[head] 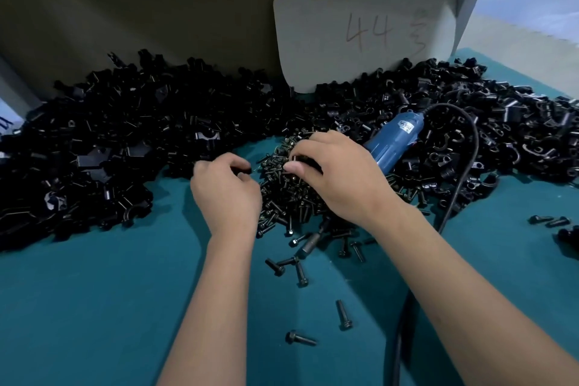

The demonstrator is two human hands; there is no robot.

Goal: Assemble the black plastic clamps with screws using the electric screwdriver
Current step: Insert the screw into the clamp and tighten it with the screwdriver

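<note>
**Ana:** While both hands are working over the screw pile [288, 197] at the middle of the teal table [94, 307], the left hand [225, 191] is pinching a small black clamp piece [244, 170] between thumb and curled fingers.

**Ben:** And the right hand [341, 175]?

**Ana:** It's curling its fingers round something dark at the far end of the pile; a screw or a clamp part, I cannot tell which.

**Ben:** Where's the electric screwdriver [393, 142] lying?

**Ana:** Just right of the right hand, touching the wrist side, so that hand is nearer. Its long axis is running from far right to near left, cord [470, 147] end far, bit end [311, 243] pointing near-left under the forearm.

**Ben:** Clamp heaps?

**Ana:** They're spreading along the far edge, left heap [109, 141] and right heap [501, 122].

**Ben:** So my guess: mating parts first, then reaching right for the tool.
</note>
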